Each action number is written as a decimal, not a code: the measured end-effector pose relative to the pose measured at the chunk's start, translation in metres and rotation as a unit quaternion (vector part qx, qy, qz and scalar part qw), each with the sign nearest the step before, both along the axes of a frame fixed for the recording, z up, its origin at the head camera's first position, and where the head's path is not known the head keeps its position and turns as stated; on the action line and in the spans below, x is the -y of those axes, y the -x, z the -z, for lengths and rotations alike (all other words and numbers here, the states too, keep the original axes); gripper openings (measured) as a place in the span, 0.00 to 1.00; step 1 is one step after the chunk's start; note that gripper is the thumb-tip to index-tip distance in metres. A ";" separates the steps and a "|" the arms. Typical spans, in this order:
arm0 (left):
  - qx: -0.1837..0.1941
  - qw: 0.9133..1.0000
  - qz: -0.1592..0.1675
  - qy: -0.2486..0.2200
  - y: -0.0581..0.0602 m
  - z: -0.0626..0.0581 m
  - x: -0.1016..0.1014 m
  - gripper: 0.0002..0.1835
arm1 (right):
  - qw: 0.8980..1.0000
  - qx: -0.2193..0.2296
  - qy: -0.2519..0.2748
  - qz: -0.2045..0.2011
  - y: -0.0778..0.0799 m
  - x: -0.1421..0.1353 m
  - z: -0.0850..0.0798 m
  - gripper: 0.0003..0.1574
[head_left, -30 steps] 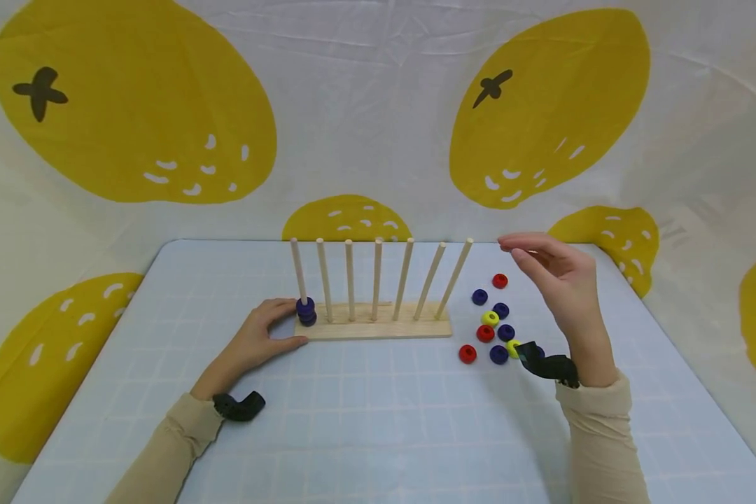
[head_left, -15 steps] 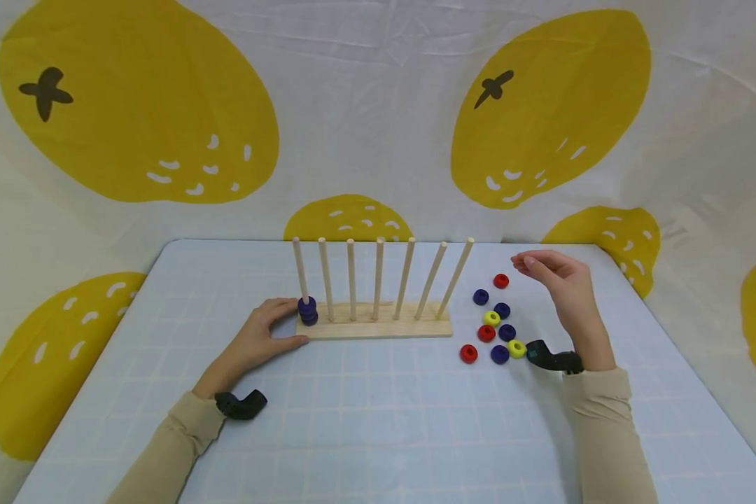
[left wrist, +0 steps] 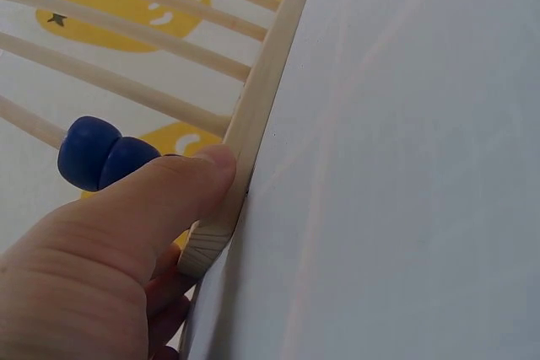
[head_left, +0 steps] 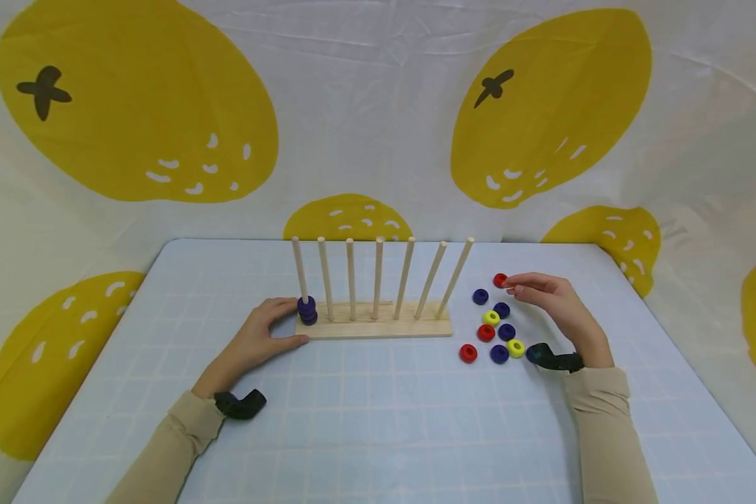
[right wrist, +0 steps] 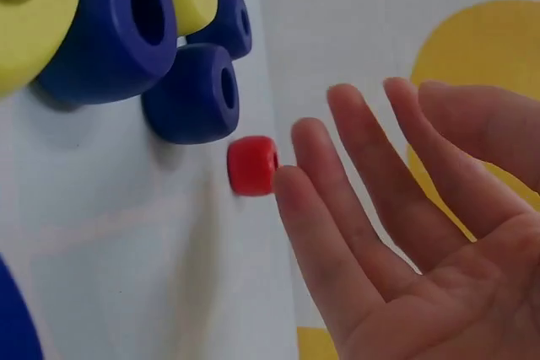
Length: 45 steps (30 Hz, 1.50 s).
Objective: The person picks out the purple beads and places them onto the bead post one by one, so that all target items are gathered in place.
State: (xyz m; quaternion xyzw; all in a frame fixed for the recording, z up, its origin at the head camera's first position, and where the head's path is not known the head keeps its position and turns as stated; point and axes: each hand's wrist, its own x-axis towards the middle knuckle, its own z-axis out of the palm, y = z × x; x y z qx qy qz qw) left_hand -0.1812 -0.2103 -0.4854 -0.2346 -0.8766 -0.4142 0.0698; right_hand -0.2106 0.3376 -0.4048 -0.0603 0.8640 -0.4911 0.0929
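A wooden peg rack with a row of several upright pegs stands mid-table. On its leftmost peg sit stacked blue beads. My left hand grips the rack's left end, thumb along the front edge of the base and fingers behind it; the left wrist view shows the thumb on the wood beside the blue beads. To the right of the rack my right hand is held over the table, holding nothing. Its slightly bent, spread fingers reach toward the farthest red bead, fingertips close by it.
Loose beads lie scattered right of the rack: blue ones, yellow ones and more red ones. A white curtain with yellow fruit prints hangs behind the table's far edge. Each wrist carries a black camera.
My right hand has come down from above the table's far right side to the red bead. The left hand, rack and beads stay where they were.
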 end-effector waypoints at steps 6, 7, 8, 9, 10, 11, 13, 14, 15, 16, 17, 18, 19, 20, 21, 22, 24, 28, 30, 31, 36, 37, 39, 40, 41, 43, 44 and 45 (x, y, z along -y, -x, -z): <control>-0.004 1.000 0.005 -0.004 0.000 0.000 0.000 0.35 | 0.997 0.035 -0.003 -0.064 0.003 -0.004 0.011 0.21; -0.001 1.000 0.005 -0.004 0.000 0.000 0.000 0.35 | 0.997 0.038 -0.005 -0.074 0.004 -0.005 0.013 0.21; 0.002 1.000 0.004 -0.003 0.000 0.000 0.000 0.35 | 0.996 0.039 -0.008 -0.083 0.004 -0.005 0.014 0.21; 0.006 1.000 0.004 -0.003 -0.001 -0.001 0.000 0.35 | 0.995 0.040 -0.010 -0.092 0.005 -0.006 0.016 0.21; 0.008 1.000 0.003 -0.004 -0.001 -0.001 0.000 0.35 | 0.994 0.041 -0.013 -0.098 0.006 -0.006 0.016 0.21; 0.010 1.000 0.003 -0.003 -0.001 -0.001 0.000 0.35 | 0.994 0.041 -0.016 -0.103 0.006 -0.006 0.017 0.21; 0.014 1.000 0.003 -0.002 -0.001 -0.002 0.000 0.35 | 0.993 0.043 -0.021 -0.110 0.005 -0.005 0.016 0.22; 0.013 1.000 0.003 -0.002 -0.001 -0.002 0.000 0.35 | 0.992 0.042 -0.023 -0.114 0.005 -0.005 0.016 0.22; 0.014 1.000 0.003 -0.001 -0.001 -0.002 0.000 0.35 | 0.992 0.042 -0.024 -0.116 0.005 -0.004 0.015 0.22; 0.015 1.000 0.003 -0.002 -0.001 -0.002 0.000 0.36 | 0.992 0.041 -0.026 -0.118 0.004 -0.003 0.014 0.22; 0.017 1.000 0.003 -0.002 -0.002 -0.002 0.000 0.36 | 0.991 0.040 -0.027 -0.122 0.004 -0.003 0.014 0.22; 0.018 1.000 0.003 -0.002 -0.002 -0.002 0.000 0.36 | 0.991 0.041 -0.029 -0.122 0.004 -0.002 0.014 0.22; 0.019 1.000 0.003 -0.003 -0.002 -0.002 0.000 0.36 | 0.991 0.042 -0.031 -0.122 0.004 -0.002 0.014 0.22; 0.019 1.000 0.004 -0.004 -0.002 -0.002 0.000 0.36 | 0.991 0.044 -0.035 -0.120 0.004 -0.001 0.014 0.22; 0.019 1.000 0.005 -0.005 -0.002 -0.002 0.000 0.36 | 0.991 0.048 -0.040 -0.119 0.004 -0.001 0.013 0.22; 0.018 1.000 0.005 -0.005 -0.002 -0.002 0.000 0.36 | 0.991 0.050 -0.046 -0.118 0.004 0.000 0.013 0.22; 0.017 1.000 0.005 -0.005 -0.002 -0.002 0.000 0.35 | 0.990 0.056 -0.059 -0.116 0.004 0.000 0.013 0.23; 0.017 1.000 0.005 -0.008 -0.001 -0.002 0.001 0.35 | 0.988 0.061 -0.081 -0.115 0.004 0.001 0.012 0.24; 0.017 1.000 0.006 -0.011 -0.001 -0.002 0.000 0.35 | 0.987 0.061 -0.090 -0.114 0.003 0.003 0.011 0.24; 0.016 1.000 0.006 -0.011 -0.001 -0.002 0.000 0.35 | 0.987 0.062 -0.096 -0.113 0.003 0.003 0.010 0.24; 0.014 1.000 0.005 -0.009 -0.001 -0.002 0.000 0.35 | 0.985 0.063 -0.123 -0.104 0.001 0.008 0.008 0.24; 0.014 1.000 0.005 -0.008 -0.001 -0.003 0.000 0.35 | 0.984 0.063 -0.128 -0.103 0.001 0.008 0.008 0.24; 0.016 1.000 0.004 -0.008 -0.002 -0.003 0.000 0.35 | 0.984 0.062 -0.133 -0.103 0.001 0.009 0.007 0.24; 0.017 1.000 0.005 -0.009 -0.002 -0.003 0.000 0.35 | 0.983 0.061 -0.135 -0.104 0.001 0.010 0.006 0.25; 0.017 1.000 0.005 -0.009 -0.002 -0.003 0.000 0.35 | 0.983 0.060 -0.138 -0.105 0.001 0.010 0.006 0.25; 0.019 1.000 0.004 -0.007 -0.002 -0.003 0.000 0.35 | 0.983 0.059 -0.142 -0.105 0.001 0.010 0.005 0.25; 0.020 1.000 0.003 -0.007 -0.002 -0.003 0.000 0.36 | 0.982 0.059 -0.142 -0.106 0.001 0.011 0.004 0.25; 0.020 1.000 0.003 -0.006 -0.002 -0.004 0.000 0.36 | 0.982 0.059 -0.142 -0.107 0.001 0.011 0.004 0.24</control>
